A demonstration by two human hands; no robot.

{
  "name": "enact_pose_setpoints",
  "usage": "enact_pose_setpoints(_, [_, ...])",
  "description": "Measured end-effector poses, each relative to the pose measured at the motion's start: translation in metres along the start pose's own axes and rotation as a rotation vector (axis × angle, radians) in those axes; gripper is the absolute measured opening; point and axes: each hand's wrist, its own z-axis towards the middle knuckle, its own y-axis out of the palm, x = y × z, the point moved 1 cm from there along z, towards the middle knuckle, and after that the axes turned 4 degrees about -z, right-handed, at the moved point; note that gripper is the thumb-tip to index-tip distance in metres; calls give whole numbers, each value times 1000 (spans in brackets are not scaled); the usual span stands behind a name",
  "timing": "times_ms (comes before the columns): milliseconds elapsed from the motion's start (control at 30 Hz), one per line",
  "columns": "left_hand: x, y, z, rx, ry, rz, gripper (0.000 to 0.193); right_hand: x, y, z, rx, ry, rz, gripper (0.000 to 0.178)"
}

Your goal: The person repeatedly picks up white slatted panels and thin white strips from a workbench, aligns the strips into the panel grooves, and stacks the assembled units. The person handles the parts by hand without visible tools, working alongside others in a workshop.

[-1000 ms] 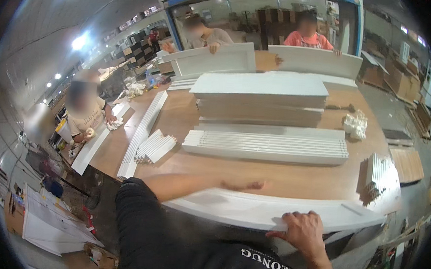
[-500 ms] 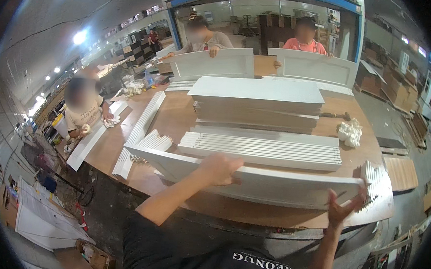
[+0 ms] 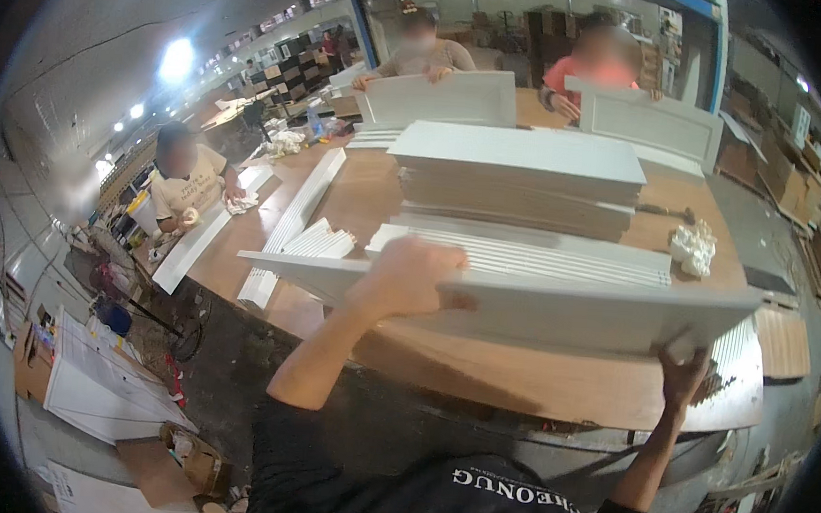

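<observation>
A long white panel [image 3: 557,320] is tilted up on its long side in front of me, spanning nearly the width of the table's near part. My left hand [image 3: 407,277] is closed over its upper edge, left of the middle. My right hand [image 3: 683,369] is at the lower edge near the right end, its fingers blurred against the panel face. Just behind the panel lies a row of narrow white strips [image 3: 570,260]. A shorter bundle of white strips [image 3: 319,240] sits to the left, and more strips [image 3: 738,363] lie beyond my right hand.
A tall stack of white panels [image 3: 520,152] stands mid-table [image 3: 479,369]. Two people across the table hold white panels upright; another at the left wipes a white board [image 3: 210,235] with a cloth. A hammer [image 3: 667,213] and a crumpled white cloth [image 3: 693,248] lie at the right.
The panel has tilted and its right end has swung outward. My right hand, open beside the panel earlier, now meets its lower edge. The whole view has shifted slightly.
</observation>
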Motion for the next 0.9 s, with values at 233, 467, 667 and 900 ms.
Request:
enact_pose_setpoints(233, [29, 68, 46, -314, -161, 194, 58, 24, 16, -32, -270, 317, -178, 83])
enact_pose_setpoints(467, [27, 100, 73, -314, -62, 241, 57, 92, 46, -58, -371, 479, 168, 76])
enact_pose_setpoints(667, [40, -2, 98, -163, 12, -162, 43, -39, -40, 34, -169, 60, -119, 62])
enact_pose_setpoints(900, [62, 140, 104, -197, -47, 151, 59, 47, -40, -35, 51, 291, -169, 90])
